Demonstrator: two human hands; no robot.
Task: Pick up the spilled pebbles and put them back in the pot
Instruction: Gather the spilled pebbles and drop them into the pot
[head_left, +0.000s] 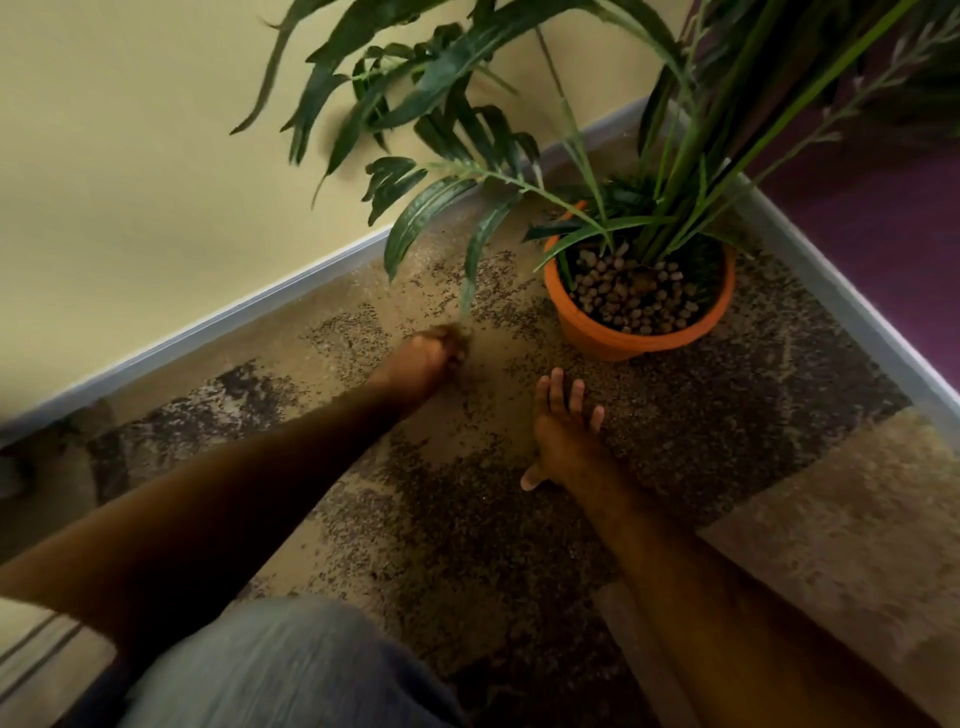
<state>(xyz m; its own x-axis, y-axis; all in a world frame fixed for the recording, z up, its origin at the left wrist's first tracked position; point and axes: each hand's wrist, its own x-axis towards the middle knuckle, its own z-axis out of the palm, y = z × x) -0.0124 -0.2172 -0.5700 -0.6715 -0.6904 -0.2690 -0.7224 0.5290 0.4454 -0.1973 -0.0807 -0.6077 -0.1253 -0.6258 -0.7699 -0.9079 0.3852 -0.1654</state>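
Observation:
An orange pot (613, 338) stands on the carpet in the corner, with a green plant (670, 156) in it and pale brown pebbles (631, 299) over its soil. My left hand (423, 361) is down on the carpet left of the pot, under a hanging leaf tip. Its fingers are curled round a small brownish clump that looks like pebbles (453, 333). My right hand (563, 431) lies with spread, straight fingers on the carpet in front of the pot and holds nothing. Loose pebbles are hard to tell from the speckled carpet.
The carpet (467, 519) is beige with dark speckled patches. A yellow wall with a grey skirting board (208, 325) runs behind it, and a purple wall (883, 208) closes the right side. Long leaves (431, 218) hang over the floor. My knee (270, 670) is at the bottom.

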